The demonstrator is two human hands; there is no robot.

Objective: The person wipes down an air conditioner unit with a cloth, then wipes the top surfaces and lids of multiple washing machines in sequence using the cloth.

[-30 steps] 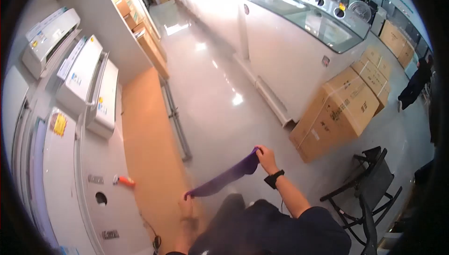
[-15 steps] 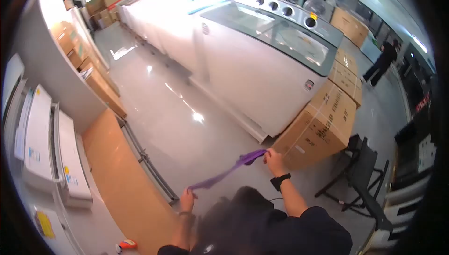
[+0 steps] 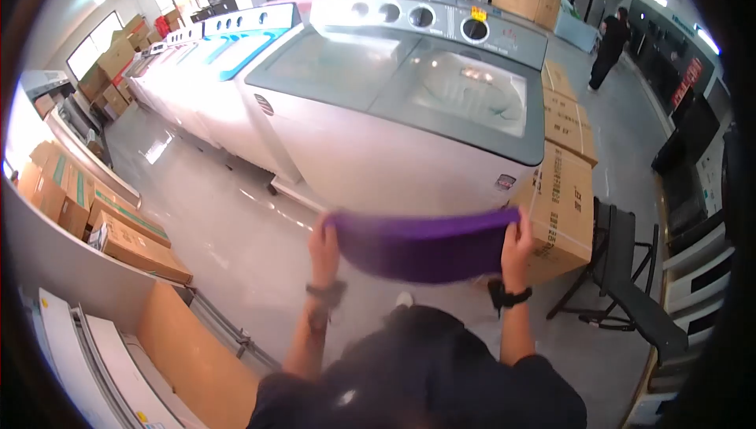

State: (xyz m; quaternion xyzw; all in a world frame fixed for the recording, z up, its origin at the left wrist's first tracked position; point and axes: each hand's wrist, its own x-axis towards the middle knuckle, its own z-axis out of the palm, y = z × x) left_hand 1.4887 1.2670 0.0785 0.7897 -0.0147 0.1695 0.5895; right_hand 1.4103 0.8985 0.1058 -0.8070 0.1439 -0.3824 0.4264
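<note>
A purple cloth [image 3: 421, 246] hangs stretched between my two hands, sagging a little and slightly blurred. My left hand [image 3: 323, 248] is closed on its left end, and my right hand [image 3: 516, 246] pinches the right end. Dark bands circle both wrists. Just beyond the cloth stands a white twin-tub washing machine [image 3: 386, 142] with a grey glassy lid and a row of round knobs. The cloth is in front of its lower side and looks apart from it.
Cardboard boxes [image 3: 563, 201] line the machine's right side. A black folding chair [image 3: 622, 271] stands at the right. More washing machines [image 3: 189, 75] run back to the left. A brown board [image 3: 189, 350] leans at the lower left. Farther back is another person [image 3: 610, 47].
Both hands have risen, and the cloth has gone from a narrow twisted strip to a wider spread sheet. The view has moved nearer the washing machine.
</note>
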